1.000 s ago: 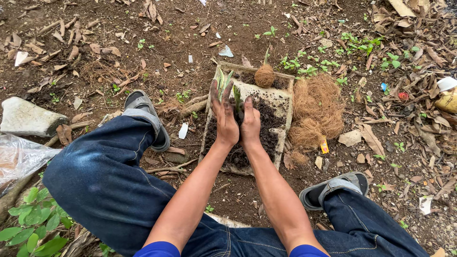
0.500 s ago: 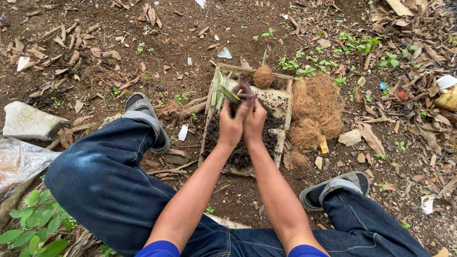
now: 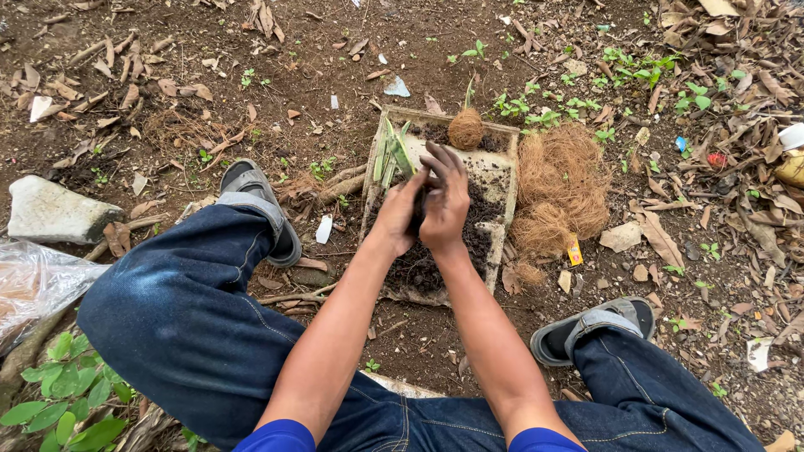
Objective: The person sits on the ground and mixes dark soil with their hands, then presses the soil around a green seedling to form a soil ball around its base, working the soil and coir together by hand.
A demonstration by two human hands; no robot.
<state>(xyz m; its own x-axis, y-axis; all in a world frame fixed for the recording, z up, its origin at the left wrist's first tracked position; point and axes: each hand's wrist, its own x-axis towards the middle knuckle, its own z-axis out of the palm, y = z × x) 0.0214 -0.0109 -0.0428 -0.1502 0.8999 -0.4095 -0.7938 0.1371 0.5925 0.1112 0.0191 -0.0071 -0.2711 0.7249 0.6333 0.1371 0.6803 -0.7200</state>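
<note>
Since a moment ago both of my hands have lifted off the dark soil and come together above the tray (image 3: pixel 502 243), pressing a clump of soil (image 3: pixel 421 209) between them. My left hand (image 3: pixel 400 213) cups the clump from one side and my right hand (image 3: pixel 445 201) covers it from the other, so the grip is closed around it, palms facing, fingers dirty. The clump sits right inside the grip, mostly hidden by my fingers.

Under my hands the shallow pale tray lies on the bare ground, with loose dark soil (image 3: pixel 423 268) spread over its near half. A small green plant (image 3: pixel 392 155) with long leaves lies at the tray's left edge, just beside my left fingers. A round ball of brown fibre (image 3: pixel 466 128) sits at the tray's far end. A heap of brown coconut fibre (image 3: pixel 563 188) lies just right of the tray, and a small yellow and red wrapper (image 3: pixel 575 253) lies on the ground at its near edge. A little white tag (image 3: pixel 324 229) lies on the ground left of the tray, near my left sandal (image 3: pixel 260 205). A crumpled clear plastic bag (image 3: pixel 33 280) lies at the far left.
</note>
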